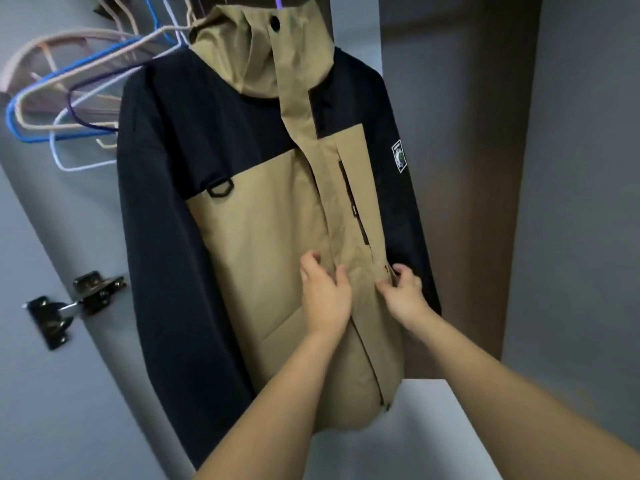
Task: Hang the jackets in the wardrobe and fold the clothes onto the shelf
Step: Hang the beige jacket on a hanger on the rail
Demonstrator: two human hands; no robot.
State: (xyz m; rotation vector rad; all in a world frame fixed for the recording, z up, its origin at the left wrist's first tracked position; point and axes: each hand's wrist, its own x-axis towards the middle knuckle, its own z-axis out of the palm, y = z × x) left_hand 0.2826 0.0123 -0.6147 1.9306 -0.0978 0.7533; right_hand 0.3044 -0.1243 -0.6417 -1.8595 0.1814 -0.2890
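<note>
Wardrobe (450, 168): jacket (263, 254) hangs upright.
Left hand (323, 292): fingers curled, pinching front placket.
Right hand (405, 292): pinching opposite flap, just beside.

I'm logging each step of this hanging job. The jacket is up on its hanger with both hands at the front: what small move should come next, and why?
Probably let go and draw both hands back. The jacket already hangs on the purple hanger beside the empty hangers, its front closed. The left hand and right hand only pinch the front flap, seemingly straightening it.
</note>
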